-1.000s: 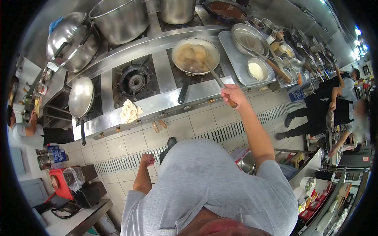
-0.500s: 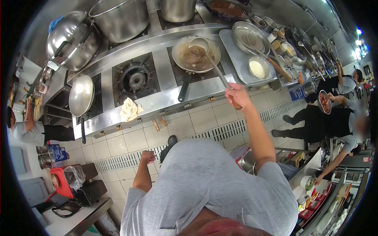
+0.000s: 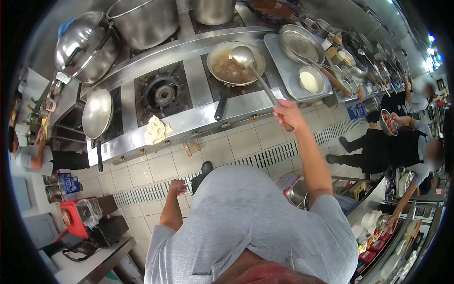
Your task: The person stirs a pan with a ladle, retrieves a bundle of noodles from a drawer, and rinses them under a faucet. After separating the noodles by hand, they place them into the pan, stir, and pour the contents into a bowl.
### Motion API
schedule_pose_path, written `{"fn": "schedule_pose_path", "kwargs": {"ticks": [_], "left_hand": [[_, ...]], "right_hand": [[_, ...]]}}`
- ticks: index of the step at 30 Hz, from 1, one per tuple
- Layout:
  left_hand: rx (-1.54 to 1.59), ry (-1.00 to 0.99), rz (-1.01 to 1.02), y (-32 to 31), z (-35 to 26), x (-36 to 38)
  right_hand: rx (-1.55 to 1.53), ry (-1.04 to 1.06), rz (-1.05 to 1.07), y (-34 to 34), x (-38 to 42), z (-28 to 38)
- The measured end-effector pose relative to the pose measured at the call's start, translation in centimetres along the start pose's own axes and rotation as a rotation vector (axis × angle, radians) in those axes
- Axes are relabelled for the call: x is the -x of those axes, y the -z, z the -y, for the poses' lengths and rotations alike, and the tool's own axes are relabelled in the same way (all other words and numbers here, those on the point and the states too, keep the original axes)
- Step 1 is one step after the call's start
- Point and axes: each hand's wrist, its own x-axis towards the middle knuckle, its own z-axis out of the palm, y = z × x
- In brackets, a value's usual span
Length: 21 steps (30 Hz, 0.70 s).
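My right hand (image 3: 287,113) is closed around the wooden-ended handle of a long ladle (image 3: 267,89). The ladle's metal bowl sits over the far right part of a frying pan (image 3: 221,105), apparently touching the brown liquid (image 3: 226,65) in it. That pan rests on a burner with its black handle toward me. Low at my side hangs my left hand (image 3: 178,187), away from the stove, fingers loosely curled with nothing visible in them. A crumpled cream cloth (image 3: 157,131) lies on the stove's front edge, left of the pan.
Left of an unused burner (image 3: 164,94) sits another pan (image 3: 98,113). Large pots (image 3: 143,26) stand behind. At right, a tray (image 3: 274,47) holds a strainer (image 3: 301,43) and a bowl of pale liquid (image 3: 310,80). A co-worker (image 3: 406,146) carries a bowl of food (image 3: 388,122) to my right.
The ladle's bowl has shifted slightly right and turned, showing its rounded side. My right hand moved slightly right with it. The co-worker's bowl tilted; my left hand stayed put.
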Motion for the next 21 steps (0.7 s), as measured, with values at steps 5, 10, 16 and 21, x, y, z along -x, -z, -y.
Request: {"fn": "schedule_pose_path", "kwargs": {"ticks": [5,10,16,21], "left_hand": [[-0.003,-0.002,-0.008,0.4,0.6,-0.5],[-0.005,0.006,-0.001,0.9,1.1,-1.1],[-0.003,0.007,0.008,0.9,0.5,-1.2],[0.017,0.002,0.019,0.6,0.2,-1.0]], "right_hand": [[-0.081,0.016,0.0,0.1,0.9,-0.1],[-0.017,0.052,-0.029,0.0,1.1,0.3],[0.227,0.148,-0.02,0.3,1.2,-0.1],[0.453,0.212,-0.07,0.3,2.7,0.5]]}}
